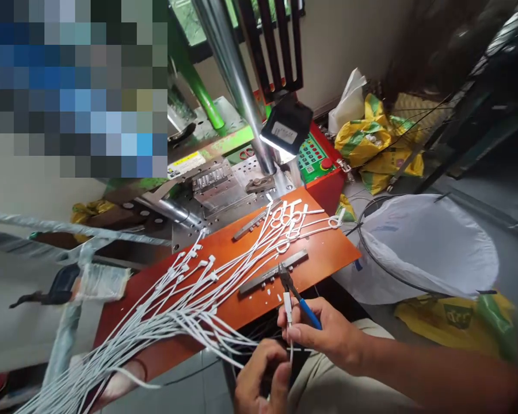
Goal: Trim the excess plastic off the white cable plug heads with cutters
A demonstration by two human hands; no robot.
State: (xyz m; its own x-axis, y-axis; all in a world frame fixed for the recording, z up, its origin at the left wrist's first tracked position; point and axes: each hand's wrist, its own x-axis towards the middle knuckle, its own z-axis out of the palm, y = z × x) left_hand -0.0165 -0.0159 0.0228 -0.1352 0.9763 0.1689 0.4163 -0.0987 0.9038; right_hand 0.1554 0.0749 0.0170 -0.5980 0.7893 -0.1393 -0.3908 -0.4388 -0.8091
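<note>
A white connector [288, 305] on the end of a white cable [291, 347] is standing upright near the front edge of an orange board [328, 253], just in front of the wearer's lap, with a pair of side cutters [309, 313] slanting right beside it. The right hand [334, 333] is gripping the cutters by their blue handles while its fingertips are steadying the connector; whether the cutters' jaws are biting on anything is not showing clearly. The left hand [263, 374] is curling its fingers around the cable below. This one piece is looking partway through a trim, judging by the cutters sitting at its head and by the small white scraps [268, 292] that are lying on the board. Beyond it, a long bundle of white cables [168, 322] is spreading across the board, many of them ending in pale moulded ends or loops (which of these are finished and which are waiting is impossible to tell), so the batch is seeming well short of cleared. Two metal bars [274, 273] are resting among them, one near the cutters and one farther back. Farther out, a press bed [224, 198] is standing behind the board under a lit lamp [287, 126], and a lined bin [431, 247] is sitting off to the right.
</note>
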